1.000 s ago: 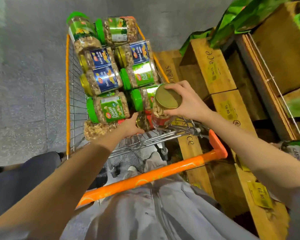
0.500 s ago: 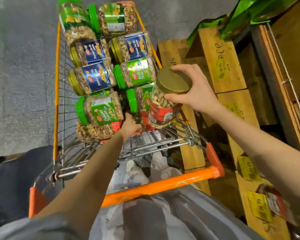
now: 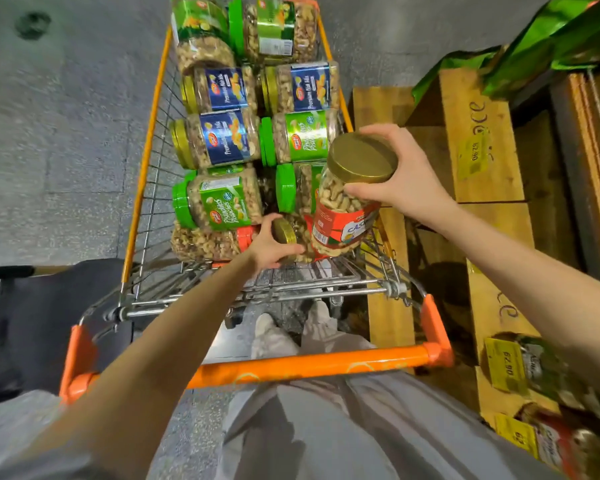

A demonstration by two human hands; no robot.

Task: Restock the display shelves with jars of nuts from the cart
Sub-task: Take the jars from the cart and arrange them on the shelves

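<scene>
The right hand (image 3: 402, 178) has its grip closed round the gold lid and neck of a clear plastic cashew jar with a red label (image 3: 343, 216). The jar is held tilted above the near end of the orange-trimmed wire shopping cart (image 3: 312, 370), toward 1 o'clock of centre. At its 8 o'clock, the left hand (image 3: 269, 249) grips the gold lid of a second clear jar (image 3: 286, 232) lying in the cart. Green-lidded and gold-lidded jars of nuts (image 3: 222, 199) lie on their sides toward 12 o'clock. Wooden display shelves (image 3: 482, 168) stand at 3 o'clock.
</scene>
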